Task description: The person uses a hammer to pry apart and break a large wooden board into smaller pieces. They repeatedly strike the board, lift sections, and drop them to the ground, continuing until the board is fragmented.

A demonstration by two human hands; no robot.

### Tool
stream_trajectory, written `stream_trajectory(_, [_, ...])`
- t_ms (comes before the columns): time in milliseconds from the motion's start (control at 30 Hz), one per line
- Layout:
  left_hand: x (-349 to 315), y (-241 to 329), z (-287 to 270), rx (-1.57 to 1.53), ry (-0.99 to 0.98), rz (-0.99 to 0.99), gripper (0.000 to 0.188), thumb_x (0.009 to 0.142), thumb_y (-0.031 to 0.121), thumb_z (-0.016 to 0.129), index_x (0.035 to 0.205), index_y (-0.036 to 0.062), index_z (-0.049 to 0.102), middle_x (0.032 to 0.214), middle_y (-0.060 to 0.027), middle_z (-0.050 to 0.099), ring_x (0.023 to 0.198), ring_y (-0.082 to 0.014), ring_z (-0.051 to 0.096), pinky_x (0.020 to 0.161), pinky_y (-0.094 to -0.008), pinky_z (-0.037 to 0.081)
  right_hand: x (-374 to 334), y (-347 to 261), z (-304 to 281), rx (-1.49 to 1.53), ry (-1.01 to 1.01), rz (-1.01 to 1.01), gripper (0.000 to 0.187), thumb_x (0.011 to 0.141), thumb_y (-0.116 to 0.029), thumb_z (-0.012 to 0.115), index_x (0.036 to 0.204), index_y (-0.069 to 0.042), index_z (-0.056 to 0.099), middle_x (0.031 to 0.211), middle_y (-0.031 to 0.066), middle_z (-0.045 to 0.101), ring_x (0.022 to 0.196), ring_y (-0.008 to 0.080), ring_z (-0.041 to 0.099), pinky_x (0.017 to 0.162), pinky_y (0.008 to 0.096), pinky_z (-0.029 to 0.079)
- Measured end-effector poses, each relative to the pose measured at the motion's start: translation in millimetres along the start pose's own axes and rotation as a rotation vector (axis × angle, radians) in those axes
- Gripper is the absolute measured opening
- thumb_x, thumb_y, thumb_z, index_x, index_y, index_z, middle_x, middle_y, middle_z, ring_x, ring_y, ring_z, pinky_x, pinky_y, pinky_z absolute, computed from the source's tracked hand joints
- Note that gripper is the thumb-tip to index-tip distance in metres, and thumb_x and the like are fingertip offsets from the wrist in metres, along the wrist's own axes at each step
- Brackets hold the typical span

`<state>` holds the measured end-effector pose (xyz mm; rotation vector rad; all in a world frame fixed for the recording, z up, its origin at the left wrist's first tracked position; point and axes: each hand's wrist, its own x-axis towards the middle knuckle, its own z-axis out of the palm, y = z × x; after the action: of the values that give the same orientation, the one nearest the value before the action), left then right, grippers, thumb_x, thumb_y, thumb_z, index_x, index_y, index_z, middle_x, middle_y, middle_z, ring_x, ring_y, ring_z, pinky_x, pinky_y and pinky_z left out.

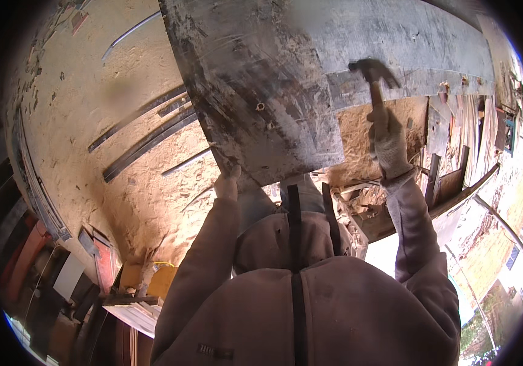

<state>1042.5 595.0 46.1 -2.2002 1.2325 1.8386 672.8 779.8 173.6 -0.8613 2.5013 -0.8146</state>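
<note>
My right hand [389, 139], in a pale glove, is wrapped round the handle of a claw hammer [373, 72]. The dark hammer head is raised over a long grey board [414, 43], and I cannot tell whether it touches the surface. My left hand [229, 182] grips the near left corner of a dark, scuffed panel [261, 79]; its thumb shows on top and the other fingers are mostly hidden. This panel overlaps the grey board. A small round hole or fitting [260, 107] marks its middle.
Dark strips [149, 143] lie on sandy ground [133, 79] to the left. Stacked planks [475, 134] stand at the right beside a wooden beam [466, 192]. At the lower left are piled boards [69, 274] and a red piece [104, 259].
</note>
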Motion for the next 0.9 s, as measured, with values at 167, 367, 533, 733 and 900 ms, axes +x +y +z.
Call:
stream_trajectory(167, [20, 6, 8, 0.043, -0.018, 0.036, 0.055, 0.088, 0.039, 0.081, 0.119, -0.005, 0.072, 0.102, -0.0107, 0.074, 0.089, -0.0221, 0.064, 0.083, -0.0382, 0.05, -37, 33, 47, -0.096, -0.092, 0.355, 0.034, 0.11, -0.033, 0.043, 0.106, -0.005, 0.063, 0.078, 0.0096, 0.068, 0.061, 0.0199, 0.062, 0.056, 0.0392, 0.051])
stream_trajectory(367, [4, 5, 0, -0.047, -0.029, 0.081, 0.051, 0.089, 0.036, 0.08, 0.117, -0.005, 0.072, 0.102, -0.0114, 0.074, 0.087, -0.02, 0.063, 0.08, -0.037, 0.051, -49, -8, 33, 0.28, 0.1, 0.197, 0.046, 0.11, -0.042, 0.043, 0.131, -0.006, 0.06, 0.082, 0.0105, 0.065, 0.059, 0.0199, 0.058, 0.055, 0.0382, 0.046])
stream_trajectory(533, [9, 11, -2, -0.012, -0.062, -0.058, 0.055, 0.086, 0.038, 0.085, 0.12, -0.0034, 0.072, 0.113, -0.0105, 0.074, 0.098, -0.0214, 0.066, 0.088, -0.0355, 0.05, -47, 23, 48, -0.07, -0.129, 0.333, 0.037, 0.108, -0.038, 0.048, 0.098, -0.004, 0.059, 0.082, 0.0312, 0.063, 0.083, 0.0553, 0.06, 0.064, 0.0568, 0.047])
stream_trajectory(733, [-5, 23, -8, 0.051, -0.06, 0.083, 0.058, 0.088, 0.039, 0.079, 0.123, -0.006, 0.07, 0.112, -0.0153, 0.074, 0.103, -0.0233, 0.067, 0.09, -0.0354, 0.051, -70, 23, 60, 0.057, 0.07, 0.168, 0.043, 0.109, -0.039, 0.043, 0.123, -0.006, 0.066, 0.087, 0.0248, 0.067, 0.069, 0.0429, 0.064, 0.063, 0.045, 0.053])
stream_trajectory(900, [33, -5, -19, 0.175, -0.048, 0.067, 0.057, 0.087, 0.047, 0.08, 0.114, -0.0034, 0.074, 0.105, -0.0106, 0.076, 0.092, -0.0229, 0.068, 0.083, -0.0369, 0.051, -48, -6, 37, -0.187, -0.104, 0.19, 0.028, 0.105, -0.025, 0.049, 0.113, 0.0, 0.059, 0.095, 0.0272, 0.067, 0.08, 0.0373, 0.07, 0.064, 0.0481, 0.054])
